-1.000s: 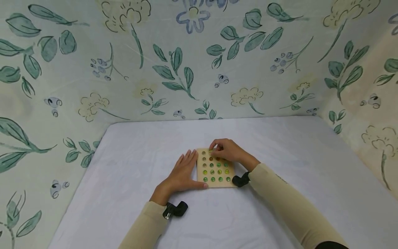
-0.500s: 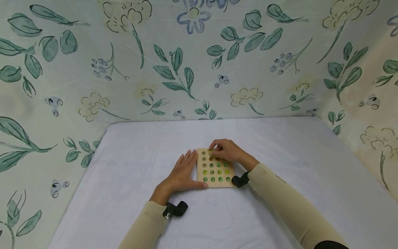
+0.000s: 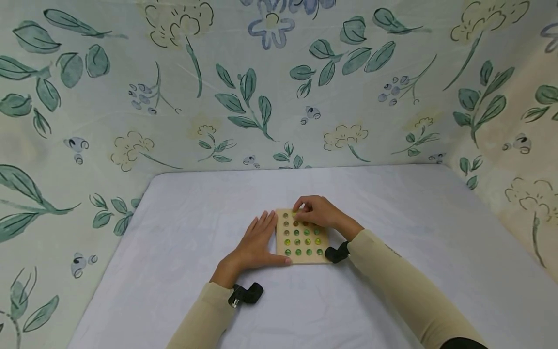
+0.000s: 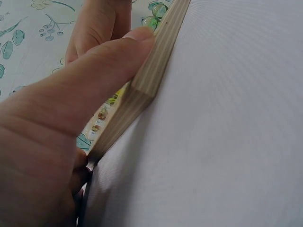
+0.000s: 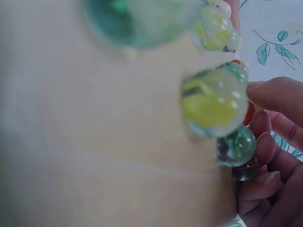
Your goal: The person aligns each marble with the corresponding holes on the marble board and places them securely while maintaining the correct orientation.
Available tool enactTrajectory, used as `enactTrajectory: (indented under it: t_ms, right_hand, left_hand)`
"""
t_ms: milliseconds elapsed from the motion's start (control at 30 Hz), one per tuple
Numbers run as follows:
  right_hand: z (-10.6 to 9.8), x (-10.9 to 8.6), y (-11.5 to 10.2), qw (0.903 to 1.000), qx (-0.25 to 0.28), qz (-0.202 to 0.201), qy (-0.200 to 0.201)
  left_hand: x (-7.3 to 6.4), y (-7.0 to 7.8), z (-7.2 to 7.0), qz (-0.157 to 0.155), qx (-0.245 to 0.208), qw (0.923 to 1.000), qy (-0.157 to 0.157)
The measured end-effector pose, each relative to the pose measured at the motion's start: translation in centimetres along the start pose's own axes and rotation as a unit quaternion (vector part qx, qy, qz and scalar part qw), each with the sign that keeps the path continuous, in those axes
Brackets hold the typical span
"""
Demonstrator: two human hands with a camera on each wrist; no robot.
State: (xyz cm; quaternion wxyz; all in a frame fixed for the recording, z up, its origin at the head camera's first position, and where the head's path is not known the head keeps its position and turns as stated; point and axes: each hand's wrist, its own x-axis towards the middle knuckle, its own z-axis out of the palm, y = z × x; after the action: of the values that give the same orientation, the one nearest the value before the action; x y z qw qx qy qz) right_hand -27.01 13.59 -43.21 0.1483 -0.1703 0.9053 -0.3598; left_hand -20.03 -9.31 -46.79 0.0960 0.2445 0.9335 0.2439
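A square wooden board (image 3: 305,260) lies on the white cloth, with rows of glass marbles (image 3: 309,252) set in it. My left hand (image 3: 254,245) rests along its left side, fingers straight and spread, thumb at the near edge. In the left wrist view the thumb (image 4: 109,59) presses on the board's rim (image 4: 154,71). Over the far rows, my right hand (image 3: 321,212) pinches a yellowish marble (image 3: 295,214), mostly hidden by its fingertips. The right wrist view shows the curled fingers (image 5: 284,94) behind a large yellow marble (image 5: 215,104) and green ones.
A white cloth (image 3: 209,203) covers the table all round the board. Behind and beside it hangs a fabric backdrop (image 3: 279,97) printed with leaves and flowers. Black wrist cameras sit on both sleeves, the right one (image 3: 337,253) close over the board's near right corner.
Almost nothing differs. Both hands keep their places at the board, and the head view shifts very slightly.
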Motion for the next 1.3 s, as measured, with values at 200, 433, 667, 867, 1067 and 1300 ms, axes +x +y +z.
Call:
enactTrajectory:
  t_ms: [200,433,667,867,1067,1300]
  right_hand:
    - [-0.2,-0.1,0.1,1.0000,0.000,-0.002,0.000]
    - [-0.5,-0.1,0.2,1.0000,0.004,-0.002,0.006]
    - [-0.9,-0.5,0.0,0.9998,0.008,-0.007,0.015]
    - [-1.4,-1.2,0.2,0.9997,0.006,0.001,0.023]
    - [-2.2,-1.6,0.8,0.9994,0.000,0.010,0.034]
    - [-3.2,-2.2,1.6,0.9985,-0.013,0.012,0.051]
  left_hand:
    - [0.0,0.0,0.0,-0.002,-0.005,1.0000,-0.004]
    - [0.0,0.1,-0.2,-0.005,-0.001,1.0000,-0.003]
    - [-0.1,0.1,-0.3,-0.004,-0.005,1.0000,-0.001]
    - [0.0,0.2,-0.2,-0.001,-0.006,1.0000,-0.003]
    - [-0.1,0.2,-0.1,0.000,-0.003,1.0000,0.001]
    - [-0.1,0.1,0.0,0.000,0.002,1.0000,0.005]
